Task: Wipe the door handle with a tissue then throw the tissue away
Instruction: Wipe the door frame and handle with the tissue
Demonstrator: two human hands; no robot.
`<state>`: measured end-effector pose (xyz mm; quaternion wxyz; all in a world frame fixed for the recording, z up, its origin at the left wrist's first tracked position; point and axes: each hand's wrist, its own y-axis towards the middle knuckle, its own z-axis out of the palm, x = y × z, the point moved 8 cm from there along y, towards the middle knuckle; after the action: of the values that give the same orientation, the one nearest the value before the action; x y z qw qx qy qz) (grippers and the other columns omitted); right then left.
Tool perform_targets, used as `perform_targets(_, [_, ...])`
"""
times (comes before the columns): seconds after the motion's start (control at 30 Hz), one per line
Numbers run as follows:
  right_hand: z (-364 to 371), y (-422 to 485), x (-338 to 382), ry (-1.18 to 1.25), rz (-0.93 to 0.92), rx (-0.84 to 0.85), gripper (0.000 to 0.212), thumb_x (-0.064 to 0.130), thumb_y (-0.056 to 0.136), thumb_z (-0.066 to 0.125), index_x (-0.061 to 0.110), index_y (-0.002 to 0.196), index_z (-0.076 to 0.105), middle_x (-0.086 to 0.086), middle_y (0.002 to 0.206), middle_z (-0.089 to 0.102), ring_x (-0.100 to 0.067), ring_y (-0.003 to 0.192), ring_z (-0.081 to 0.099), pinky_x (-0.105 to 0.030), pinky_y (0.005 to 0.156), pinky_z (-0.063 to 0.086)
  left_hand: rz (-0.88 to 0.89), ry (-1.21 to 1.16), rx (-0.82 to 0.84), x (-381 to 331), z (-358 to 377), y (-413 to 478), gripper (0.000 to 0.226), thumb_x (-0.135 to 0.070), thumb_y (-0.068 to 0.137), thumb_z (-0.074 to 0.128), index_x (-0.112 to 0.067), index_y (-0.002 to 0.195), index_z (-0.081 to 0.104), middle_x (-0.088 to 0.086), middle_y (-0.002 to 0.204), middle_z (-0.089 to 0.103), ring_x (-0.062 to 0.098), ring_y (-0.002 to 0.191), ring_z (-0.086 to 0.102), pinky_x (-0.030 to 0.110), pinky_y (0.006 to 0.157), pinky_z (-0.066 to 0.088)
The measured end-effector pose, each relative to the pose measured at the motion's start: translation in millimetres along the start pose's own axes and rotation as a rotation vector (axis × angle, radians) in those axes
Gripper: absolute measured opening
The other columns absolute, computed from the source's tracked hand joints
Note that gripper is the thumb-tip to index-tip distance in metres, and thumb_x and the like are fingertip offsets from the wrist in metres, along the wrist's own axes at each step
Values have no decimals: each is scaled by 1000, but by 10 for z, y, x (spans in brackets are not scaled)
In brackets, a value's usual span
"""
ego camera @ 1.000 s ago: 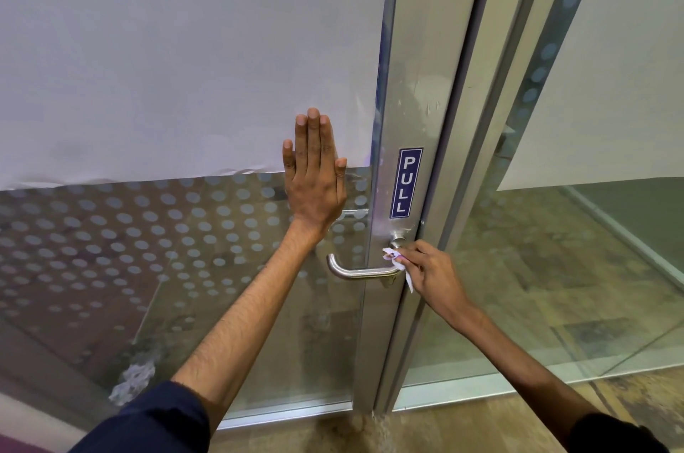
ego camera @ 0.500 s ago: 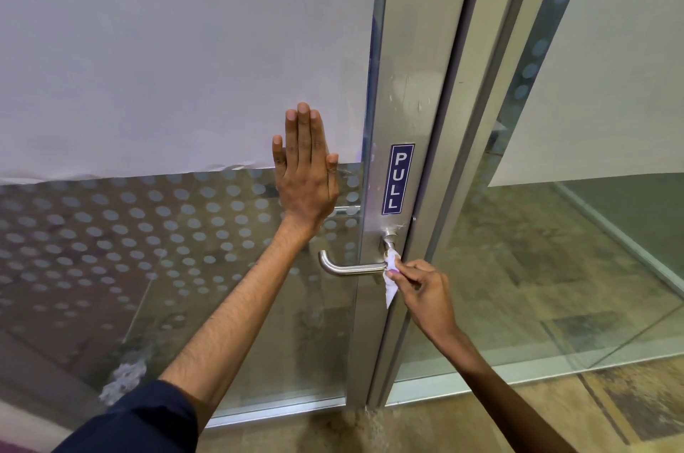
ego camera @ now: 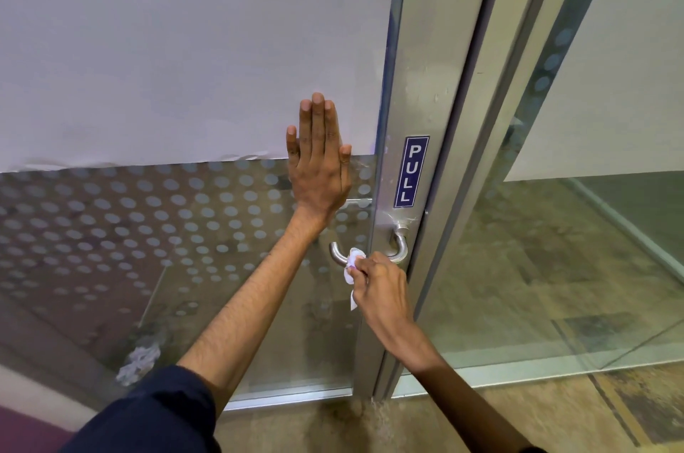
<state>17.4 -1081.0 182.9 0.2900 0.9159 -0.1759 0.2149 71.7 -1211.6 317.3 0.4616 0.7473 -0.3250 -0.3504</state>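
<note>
Crosswise, lever handle [ego camera: 338, 255], free end left.

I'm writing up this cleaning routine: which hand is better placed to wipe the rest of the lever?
The right hand. It already pinches the tissue against the door handle, near the lever's free end. The left hand lies flat and open on the glass door, holding nothing.

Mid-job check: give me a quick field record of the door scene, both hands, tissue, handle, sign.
left hand: flat against the glass door, fingers up
right hand: pinching the tissue
tissue: white, crumpled, pressed on the lever near its free end
door handle: metal lever, on the frame
sign: blue, reads PULL, above the handle
bin: not visible
</note>
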Motion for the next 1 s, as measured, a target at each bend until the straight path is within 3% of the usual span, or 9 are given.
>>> perform_targets(0.17, [170,181,196,-10,46,117,27,26,96,55,6,85,69,-18,92,62,-39,79,61,-39,63,42,-15,10,5,8,5,-23,59,-32,104,12,-19,153,-17,-7,160,-30,12,151,-19,36,124,-13])
perform_targets(0.3, [289,336,411,-39,58,118,15,13,92,57,2,94,67,-22,103,65,-43,94,61,-44,76,46,-12,2,6,6,-4,-12,60,-31,103,14,-19,153,-18,-8,161,-30,11,151,-19,35,124,-12])
perform_targets(0.5, [154,269,352,-91,-64,131,19,23,95,58,10,93,71,-13,99,62,-38,80,64,-35,59,34,-10,-5,1,15,-3,-11,59,-32,104,11,-19,153,-17,-8,161,-29,11,151,-19,34,124,-14])
perform_targets(0.67, [-154,40,-237,-119,-52,64,15,25,90,60,26,98,73,0,82,56,-26,60,61,-31,49,43,3,1,-1,13,14,-11,59,-31,103,12,-19,154,-16,-7,161,-29,11,152,-18,35,124,-14])
perform_targets(0.83, [-347,173,-635,-68,16,52,19,22,93,59,26,103,75,5,78,52,-21,64,58,-34,54,44,8,14,-13,16,10,-5,60,-30,103,13,-18,154,-16,-6,161,-29,11,152,-18,35,124,-14])
perform_targets(1.0, [-360,420,-860,-90,86,33,18,14,92,61,15,100,77,2,76,50,-22,64,54,-28,57,31,23,42,11,5,7,-11,64,-28,102,19,-17,154,-16,-5,161,-29,13,152,-18,36,124,-14])
